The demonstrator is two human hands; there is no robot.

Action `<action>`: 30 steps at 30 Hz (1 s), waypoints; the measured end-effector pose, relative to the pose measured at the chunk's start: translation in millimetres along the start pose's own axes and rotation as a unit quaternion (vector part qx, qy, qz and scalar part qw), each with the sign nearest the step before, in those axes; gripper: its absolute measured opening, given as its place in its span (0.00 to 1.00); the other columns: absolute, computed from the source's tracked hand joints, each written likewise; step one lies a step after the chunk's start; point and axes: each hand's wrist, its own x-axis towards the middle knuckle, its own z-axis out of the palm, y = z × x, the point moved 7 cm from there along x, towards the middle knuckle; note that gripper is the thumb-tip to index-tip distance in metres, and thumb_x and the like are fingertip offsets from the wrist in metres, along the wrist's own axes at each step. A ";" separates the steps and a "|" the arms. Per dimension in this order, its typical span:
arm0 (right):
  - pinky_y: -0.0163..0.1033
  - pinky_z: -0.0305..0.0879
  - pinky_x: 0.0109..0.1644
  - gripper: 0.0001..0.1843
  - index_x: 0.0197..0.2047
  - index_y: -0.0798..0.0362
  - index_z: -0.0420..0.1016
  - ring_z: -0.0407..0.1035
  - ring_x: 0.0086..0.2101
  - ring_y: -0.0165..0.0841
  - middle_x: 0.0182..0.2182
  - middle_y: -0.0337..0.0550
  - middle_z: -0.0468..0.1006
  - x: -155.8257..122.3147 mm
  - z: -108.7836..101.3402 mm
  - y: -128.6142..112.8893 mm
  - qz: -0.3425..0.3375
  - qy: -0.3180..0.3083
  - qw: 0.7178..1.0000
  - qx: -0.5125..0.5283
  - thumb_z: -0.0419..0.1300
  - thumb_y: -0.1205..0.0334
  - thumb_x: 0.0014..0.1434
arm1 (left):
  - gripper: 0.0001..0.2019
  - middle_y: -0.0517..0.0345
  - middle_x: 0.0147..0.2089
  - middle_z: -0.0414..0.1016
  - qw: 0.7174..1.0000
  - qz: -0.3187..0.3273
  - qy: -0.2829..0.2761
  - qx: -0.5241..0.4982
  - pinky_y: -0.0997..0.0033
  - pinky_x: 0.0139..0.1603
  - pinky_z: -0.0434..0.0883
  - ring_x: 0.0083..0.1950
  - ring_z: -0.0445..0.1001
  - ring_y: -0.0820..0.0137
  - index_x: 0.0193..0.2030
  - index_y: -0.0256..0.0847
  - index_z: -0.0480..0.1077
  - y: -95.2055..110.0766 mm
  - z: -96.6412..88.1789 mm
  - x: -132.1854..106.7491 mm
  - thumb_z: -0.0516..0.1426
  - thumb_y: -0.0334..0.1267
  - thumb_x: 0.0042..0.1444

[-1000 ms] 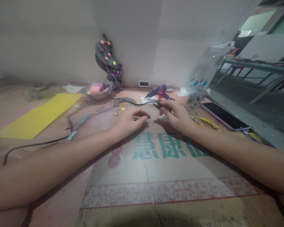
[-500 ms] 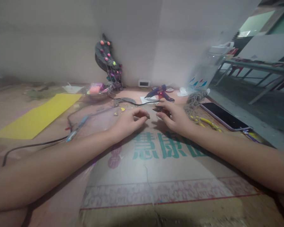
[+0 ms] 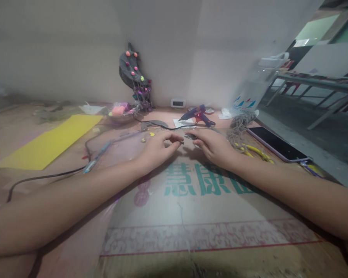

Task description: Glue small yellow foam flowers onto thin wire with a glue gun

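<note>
My left hand (image 3: 159, 146) rests on the printed cardboard sheet (image 3: 191, 200) with its fingers curled, thumb and fingertips pinched together; what they hold is hidden. My right hand (image 3: 213, 143) lies close beside it, fingertips closed on a small dark piece (image 3: 190, 136) held low against the cardboard. The two hands almost touch at the fingertips. A blue glue gun (image 3: 197, 114) with a red light stands just behind them on a white paper scrap.
A phone (image 3: 278, 144) lies at the right, with yellow-handled pliers (image 3: 255, 151) and a bundle of twine (image 3: 238, 123) beside my right wrist. At the left lie a yellow sheet (image 3: 49, 141), a pen (image 3: 97, 157) and a black cable (image 3: 46, 177). A dark beaded ornament (image 3: 134, 73) leans on the wall.
My right hand has lowered the small dark piece toward the cardboard and moved closer to my left hand. The left hand has barely moved.
</note>
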 end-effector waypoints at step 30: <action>0.45 0.68 0.46 0.16 0.54 0.55 0.74 0.76 0.44 0.42 0.45 0.51 0.82 0.7 6.6 -4.8 -0.025 -0.033 0.999 -0.031 0.52 0.62 0.67 | 0.08 0.57 0.40 0.79 1.000 0.010 -0.020 0.018 0.67 0.48 0.70 0.43 0.76 0.67 0.41 0.39 0.75 4.9 1.4 -0.2 0.56 0.34 0.58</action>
